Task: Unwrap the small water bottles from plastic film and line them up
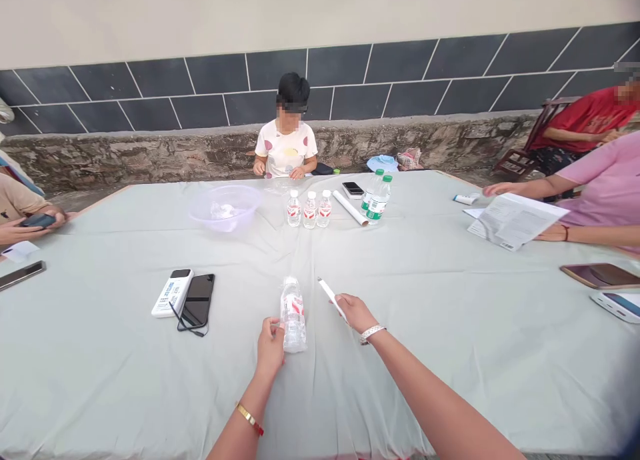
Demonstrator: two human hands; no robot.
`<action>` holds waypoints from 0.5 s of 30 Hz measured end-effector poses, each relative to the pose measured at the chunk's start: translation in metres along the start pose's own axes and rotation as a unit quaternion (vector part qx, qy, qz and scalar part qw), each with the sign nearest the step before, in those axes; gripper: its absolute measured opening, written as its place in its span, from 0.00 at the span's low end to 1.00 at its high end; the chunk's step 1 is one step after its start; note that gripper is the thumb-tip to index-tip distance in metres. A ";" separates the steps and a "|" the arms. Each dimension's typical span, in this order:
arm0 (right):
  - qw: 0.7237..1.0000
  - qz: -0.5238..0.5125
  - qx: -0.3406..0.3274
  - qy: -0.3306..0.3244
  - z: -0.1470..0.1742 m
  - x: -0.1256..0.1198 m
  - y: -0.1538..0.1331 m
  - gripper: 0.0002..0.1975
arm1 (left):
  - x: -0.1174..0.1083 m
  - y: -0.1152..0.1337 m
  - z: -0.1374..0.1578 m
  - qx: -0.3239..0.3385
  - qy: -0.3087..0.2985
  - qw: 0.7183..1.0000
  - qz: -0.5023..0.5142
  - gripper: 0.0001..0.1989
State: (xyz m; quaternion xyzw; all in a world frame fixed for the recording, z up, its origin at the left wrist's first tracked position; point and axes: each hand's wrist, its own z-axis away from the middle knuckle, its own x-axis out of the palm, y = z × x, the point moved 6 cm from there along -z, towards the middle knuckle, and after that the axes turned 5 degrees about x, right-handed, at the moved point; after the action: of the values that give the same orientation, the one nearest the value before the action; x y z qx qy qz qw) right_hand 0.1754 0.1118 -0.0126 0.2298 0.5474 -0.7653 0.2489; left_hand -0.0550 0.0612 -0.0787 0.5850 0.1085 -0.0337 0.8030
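Near the middle of the table, a clear water bottle (294, 313) with a red and white label is covered by loose clear plastic film. My left hand (271, 345) grips the lower left side of this bottle, thumb and fingers pressed to the film. To the right, my right hand (354, 312) is closed around a slim white knife-like tool (331, 295), which points away and to the left. A greyish tip shows at its far end. The tool and the bottle are apart.
Small bottles (309, 210), a paper roll (350, 208), green-capped bottles (379, 200) and a purple basin (225, 210) stand farther back. A power bank (173, 293) and phone (197, 301) lie left. People sit around the table (400, 353); one holds papers (517, 220).
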 end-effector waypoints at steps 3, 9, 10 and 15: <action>0.999 -0.038 -0.010 -0.014 -0.012 0.018 -0.026 0.16 | -0.005 -0.001 0.001 -0.003 0.002 1.000 0.017 0.11; 0.999 -0.031 -0.033 -0.023 -0.005 0.043 -0.040 0.17 | -0.006 -0.004 -0.001 -0.006 -0.006 1.000 0.023 0.13; 0.998 -0.028 -0.038 -0.029 0.005 0.044 -0.037 0.17 | -0.006 -0.005 -0.001 -0.008 -0.007 1.000 0.019 0.14; 0.988 0.015 -0.096 -0.120 0.081 0.038 -0.018 0.18 | -0.006 -0.006 -0.001 -0.006 -0.014 1.000 0.007 0.17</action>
State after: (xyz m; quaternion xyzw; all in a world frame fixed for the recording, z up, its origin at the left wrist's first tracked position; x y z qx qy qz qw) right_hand 0.1286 0.0343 0.0004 0.1196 0.5808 -0.7276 0.3448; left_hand -0.0621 0.0599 -0.0838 0.5802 0.0930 -0.0354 0.8084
